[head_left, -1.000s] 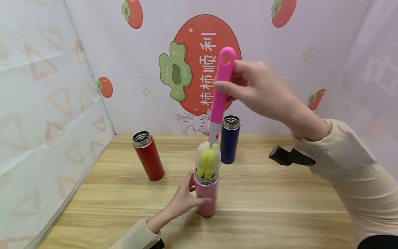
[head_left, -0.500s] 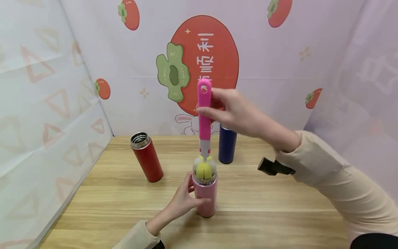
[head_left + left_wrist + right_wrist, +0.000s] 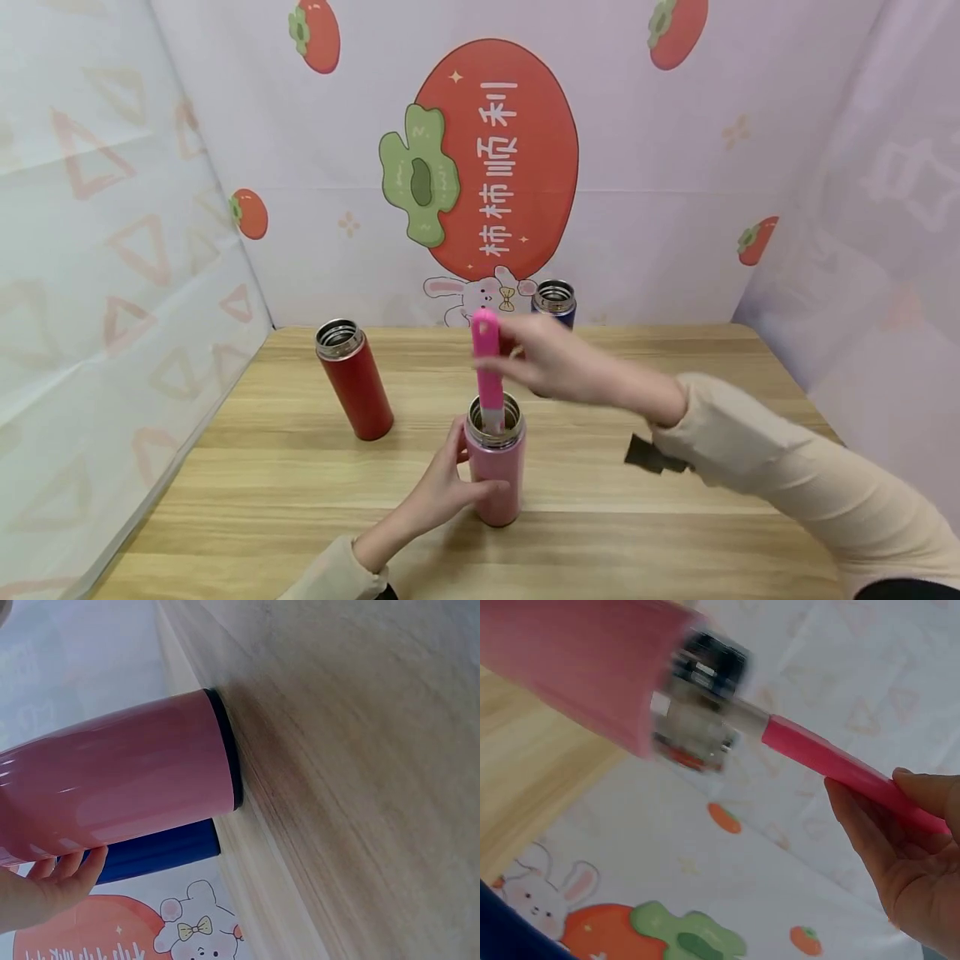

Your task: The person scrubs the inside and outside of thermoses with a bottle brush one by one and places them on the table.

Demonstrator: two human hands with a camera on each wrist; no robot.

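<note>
A pink thermos bottle [image 3: 497, 479] stands upright and lidless on the wooden table. My left hand [image 3: 444, 483] grips its side, thumb across the front; fingers [image 3: 79, 874] show behind it in the left wrist view. Above the mouth, my right hand [image 3: 543, 358] pinches the bright pink handle of a bottle brush [image 3: 488, 362] between thumb and fingers. In the right wrist view the brush handle [image 3: 840, 765] runs into the steel neck of the bottle [image 3: 585, 667]. The sponge head is hidden inside the bottle.
A lidless red bottle [image 3: 356, 383] stands to the left on the table [image 3: 300, 508]. A blue bottle [image 3: 554, 304] stands behind, partly covered by the right hand. Printed cloth [image 3: 637, 150] hangs at the back and sides.
My right hand has moved down and left, pushing the brush into the pink bottle until its yellow and white sponge head disappeared. My left hand has stayed on the bottle.
</note>
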